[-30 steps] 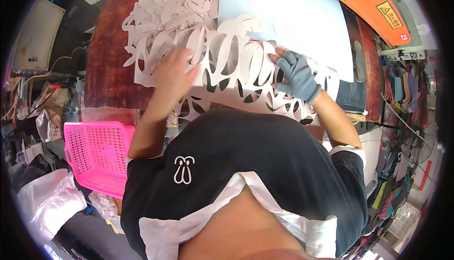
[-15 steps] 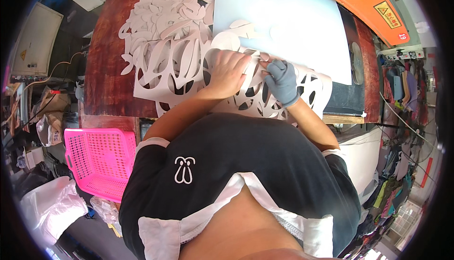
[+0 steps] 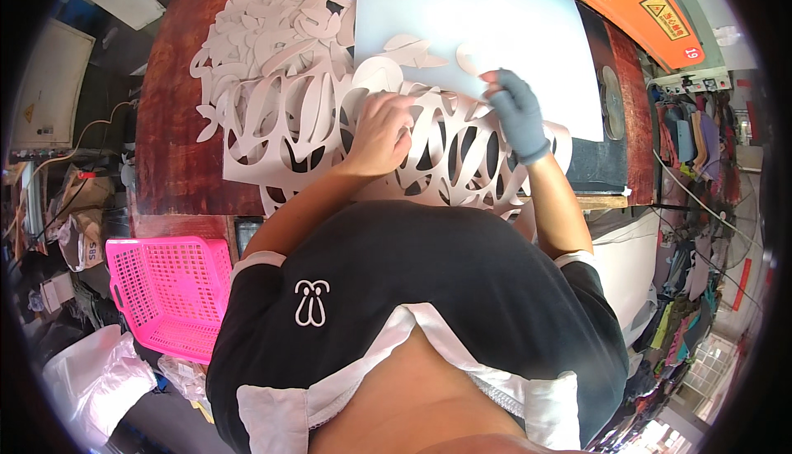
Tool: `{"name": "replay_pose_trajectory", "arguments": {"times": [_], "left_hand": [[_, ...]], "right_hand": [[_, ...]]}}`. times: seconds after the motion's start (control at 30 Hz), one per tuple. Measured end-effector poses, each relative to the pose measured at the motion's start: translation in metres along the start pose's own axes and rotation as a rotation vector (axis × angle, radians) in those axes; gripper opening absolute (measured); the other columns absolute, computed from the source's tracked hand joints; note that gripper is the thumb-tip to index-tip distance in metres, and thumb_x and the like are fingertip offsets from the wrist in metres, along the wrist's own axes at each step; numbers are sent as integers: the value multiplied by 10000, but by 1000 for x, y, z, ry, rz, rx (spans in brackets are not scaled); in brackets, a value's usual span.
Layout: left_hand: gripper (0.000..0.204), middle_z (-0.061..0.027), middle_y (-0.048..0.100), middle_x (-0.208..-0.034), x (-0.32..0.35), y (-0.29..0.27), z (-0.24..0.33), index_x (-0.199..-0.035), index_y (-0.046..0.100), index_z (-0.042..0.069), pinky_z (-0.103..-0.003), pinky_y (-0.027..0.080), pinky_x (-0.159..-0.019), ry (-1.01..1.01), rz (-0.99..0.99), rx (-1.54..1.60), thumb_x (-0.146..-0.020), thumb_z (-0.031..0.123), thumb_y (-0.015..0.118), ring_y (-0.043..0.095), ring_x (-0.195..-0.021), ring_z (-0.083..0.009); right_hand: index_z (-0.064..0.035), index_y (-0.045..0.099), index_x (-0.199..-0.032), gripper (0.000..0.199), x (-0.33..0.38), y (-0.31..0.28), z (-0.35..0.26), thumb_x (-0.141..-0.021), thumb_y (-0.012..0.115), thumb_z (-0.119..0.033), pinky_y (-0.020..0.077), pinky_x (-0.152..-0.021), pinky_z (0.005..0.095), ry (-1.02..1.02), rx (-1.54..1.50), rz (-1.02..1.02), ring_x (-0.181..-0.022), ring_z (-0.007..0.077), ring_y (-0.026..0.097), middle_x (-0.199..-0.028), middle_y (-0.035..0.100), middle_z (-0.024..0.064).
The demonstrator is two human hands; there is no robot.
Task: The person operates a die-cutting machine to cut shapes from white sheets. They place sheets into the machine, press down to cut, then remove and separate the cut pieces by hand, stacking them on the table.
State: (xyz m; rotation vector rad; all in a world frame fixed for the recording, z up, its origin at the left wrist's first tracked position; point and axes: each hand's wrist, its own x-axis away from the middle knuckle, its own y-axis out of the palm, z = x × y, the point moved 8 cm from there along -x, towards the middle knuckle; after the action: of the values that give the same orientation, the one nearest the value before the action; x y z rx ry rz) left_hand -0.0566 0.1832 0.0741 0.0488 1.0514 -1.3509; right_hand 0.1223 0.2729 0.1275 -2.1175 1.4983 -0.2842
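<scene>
The bare left hand point(image 3: 381, 130) rests on a white die-cut sheet point(image 3: 313, 136) full of elongated holes, its fingers curled down and pinching the sheet's upper edge. The right hand point(image 3: 516, 114), in a grey glove, lies on the same sheet further right, fingers bent against the material near a small cut-out piece point(image 3: 470, 56); whether it actually grips that piece I cannot tell. The sheet lies across a dark reddish worktable point(image 3: 169, 136), partly overlapping a plain pale blue sheet point(image 3: 470, 8) behind it. A heap of loose white cut-out shapes point(image 3: 272, 16) sits at the table's far left. A pink plastic basket point(image 3: 169, 293) stands on the floor, well apart.
</scene>
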Motion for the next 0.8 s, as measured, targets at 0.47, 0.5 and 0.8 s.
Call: {"name": "replay_pose_trajectory", "arguments": {"times": [0.47,0.5,0.8], "left_hand": [[162,-103,553,-674,-23,-123,-77,-916,518,5,-306,449,-579,-722,382,1040,-784,95,498,530,-611,-190],[265,-119,574,-736,-37,-112,-74,-992,532,8,-329,463,-626,-683,186,559,-798,188,532,561,-686,-206],[260,-122,541,-796,-37,-69,-40,-776,546,38,-385,421,-633,-326,-131,-96,-811,286,616,556,-726,-285]], "right_hand": [[-22,653,-848,161,20,34,41,-868,552,-146,411,-581,237,50,-239,-48,-630,82,505,-673,559,6],[-32,655,-843,162,25,38,47,-860,558,-161,411,-546,234,101,-375,-63,-592,73,498,-653,543,5],[-53,570,-771,119,42,-16,41,-855,537,-130,376,-500,263,347,-593,384,-554,125,478,-628,503,5]]}}
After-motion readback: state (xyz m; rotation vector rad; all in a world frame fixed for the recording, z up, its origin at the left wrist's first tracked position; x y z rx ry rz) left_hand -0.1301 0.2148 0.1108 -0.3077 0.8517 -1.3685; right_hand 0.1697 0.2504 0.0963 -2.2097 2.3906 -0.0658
